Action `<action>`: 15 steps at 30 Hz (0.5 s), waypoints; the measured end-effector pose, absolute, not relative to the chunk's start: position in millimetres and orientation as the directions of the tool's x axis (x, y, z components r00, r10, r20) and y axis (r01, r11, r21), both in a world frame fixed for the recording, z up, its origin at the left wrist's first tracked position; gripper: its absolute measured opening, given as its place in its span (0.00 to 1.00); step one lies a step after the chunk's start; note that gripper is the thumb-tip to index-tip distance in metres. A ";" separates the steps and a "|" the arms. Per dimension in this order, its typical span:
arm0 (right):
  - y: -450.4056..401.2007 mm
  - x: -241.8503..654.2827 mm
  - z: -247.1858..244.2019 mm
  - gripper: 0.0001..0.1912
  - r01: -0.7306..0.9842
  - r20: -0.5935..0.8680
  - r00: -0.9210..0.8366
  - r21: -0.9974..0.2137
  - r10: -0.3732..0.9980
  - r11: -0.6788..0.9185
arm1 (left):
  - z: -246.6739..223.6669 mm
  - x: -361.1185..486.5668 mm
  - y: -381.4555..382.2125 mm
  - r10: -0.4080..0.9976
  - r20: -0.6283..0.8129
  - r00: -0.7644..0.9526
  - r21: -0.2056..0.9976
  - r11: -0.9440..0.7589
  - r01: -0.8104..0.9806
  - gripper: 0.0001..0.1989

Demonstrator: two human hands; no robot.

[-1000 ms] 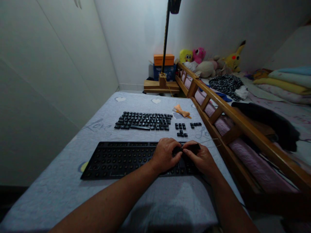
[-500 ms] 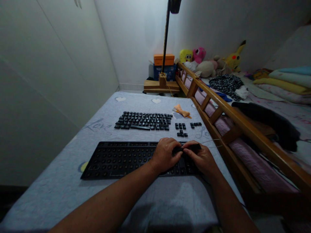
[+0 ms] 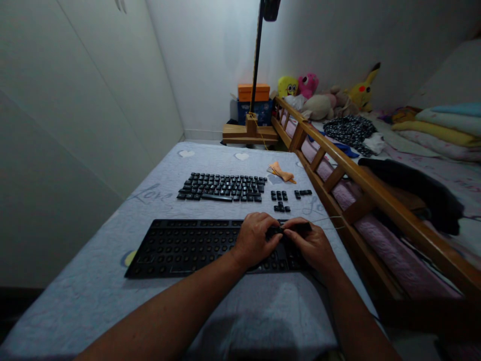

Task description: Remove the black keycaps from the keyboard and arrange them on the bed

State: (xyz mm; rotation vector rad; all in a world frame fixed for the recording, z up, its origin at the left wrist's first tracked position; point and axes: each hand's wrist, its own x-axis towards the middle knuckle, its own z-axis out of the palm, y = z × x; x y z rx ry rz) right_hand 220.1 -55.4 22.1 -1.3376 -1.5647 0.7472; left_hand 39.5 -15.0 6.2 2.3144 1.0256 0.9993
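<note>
A black keyboard point(image 3: 195, 245) lies on the bed cover, most of its switches bare. Over its right part, my left hand point(image 3: 257, 238) is closed with thumb and index finger pinched. My right hand point(image 3: 310, 243) faces it, also pinching, and the fingertips of both meet. A small dark piece point(image 3: 281, 229) shows between them; its kind is too small to tell. Behind the keyboard, black keycaps point(image 3: 225, 184) are laid out in rows. Smaller keycap groups point(image 3: 278, 195) sit to their right. Part of the keyboard's right end is hidden under my hands.
An orange cloth point(image 3: 281, 171) lies beyond the small keycap groups. Along the right runs a wooden bed rail point(image 3: 338, 170), and a thin cable point(image 3: 326, 217) reaches toward it. A wooden stand point(image 3: 250, 131) with a tall pole is at the far end; a white cupboard point(image 3: 75, 100) borders the left.
Almost nothing differs. My fingertips shift very slightly at the same spot over the keyboard; the keyboard and laid-out keycaps stay where they were.
</note>
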 end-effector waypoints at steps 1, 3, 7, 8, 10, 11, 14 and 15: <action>-55.5 220.1 21.7 0.04 0.408 0.252 0.011 -0.885 0.968 0.225 | 6.1 39.4 -15.0 0.761 0.448 0.469 0.608 -0.644 0.464 0.07; -55.6 220.0 21.1 0.04 0.409 0.245 0.009 -0.886 0.969 0.220 | 5.8 39.5 -15.0 0.757 0.453 0.470 0.599 -0.649 0.468 0.07; -55.9 219.0 21.9 0.04 0.420 0.235 0.018 -0.884 0.972 0.206 | 4.1 40.1 -15.1 0.750 0.472 0.463 0.582 -0.660 0.475 0.07; -55.9 218.6 22.2 0.04 0.425 0.235 0.024 -0.882 0.972 0.203 | 3.5 40.2 -15.1 0.747 0.481 0.458 0.577 -0.663 0.477 0.07; -55.9 217.9 22.4 0.04 0.437 0.240 0.033 -0.877 0.970 0.202 | 2.3 40.3 -15.1 0.740 0.499 0.452 0.561 -0.673 0.483 0.06; -55.9 217.5 22.2 0.04 0.444 0.245 0.038 -0.873 0.969 0.203 | 1.9 40.3 -15.2 0.733 0.509 0.451 0.550 -0.680 0.486 0.06; -55.8 216.4 21.0 0.04 0.461 0.262 0.050 -0.862 0.964 0.210 | 1.8 39.9 -15.7 0.710 0.543 0.448 0.512 -0.703 0.494 0.05; -55.8 216.0 20.5 0.04 0.465 0.265 0.052 -0.859 0.963 0.212 | 2.1 39.7 -16.0 0.703 0.552 0.448 0.500 -0.709 0.497 0.05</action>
